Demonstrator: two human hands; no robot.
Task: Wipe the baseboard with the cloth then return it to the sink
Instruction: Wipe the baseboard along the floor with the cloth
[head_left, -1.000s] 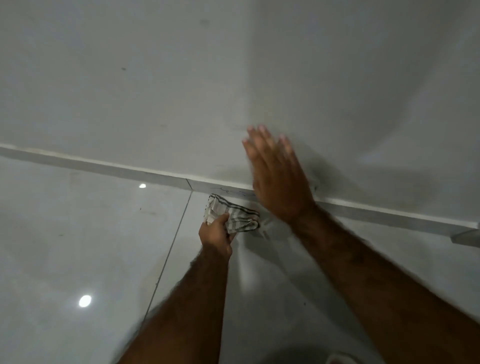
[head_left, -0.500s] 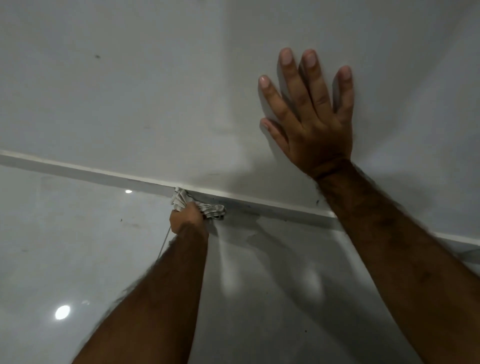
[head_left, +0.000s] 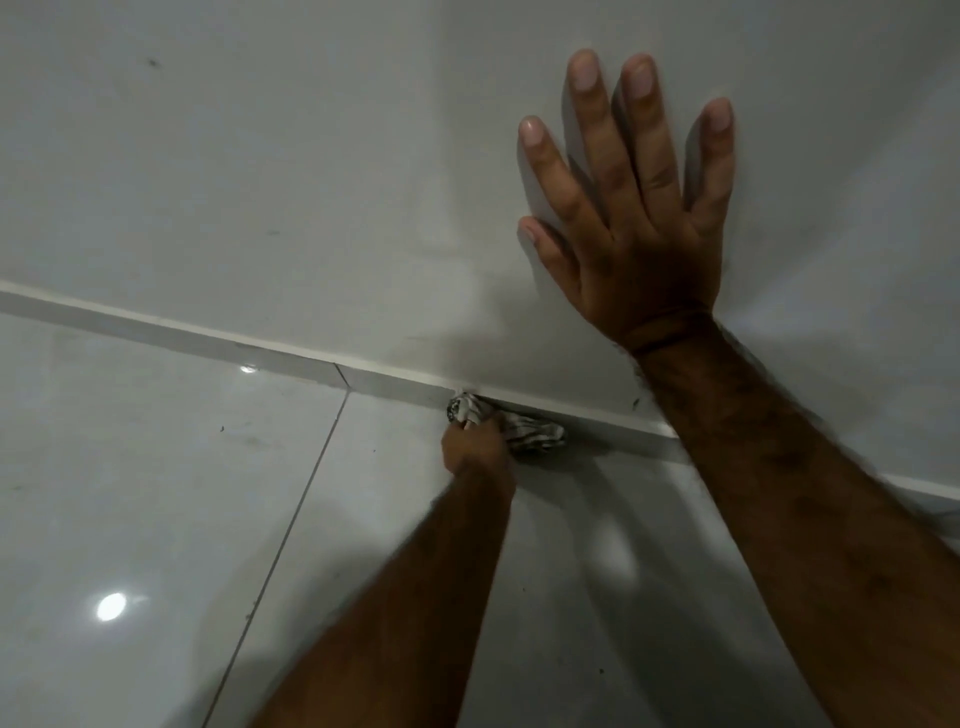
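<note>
One striped, bunched cloth (head_left: 506, 428) at frame centre, gripped by my left hand (head_left: 475, 449) against the baseboard (head_left: 291, 358); my right hand (head_left: 631, 223), fingers spread, presses the wall (head_left: 260, 156) upper right.

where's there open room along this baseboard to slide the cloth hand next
The baseboard is bare to the left of the cloth, past the tile joint, with open floor beside it. It is crowded to the right: the left hand grips the cloth there, and the forearm of the right hand, which is flat on the wall, crosses the baseboard.

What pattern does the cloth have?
The cloth is pale with dark stripes, seen in the head view.
</note>
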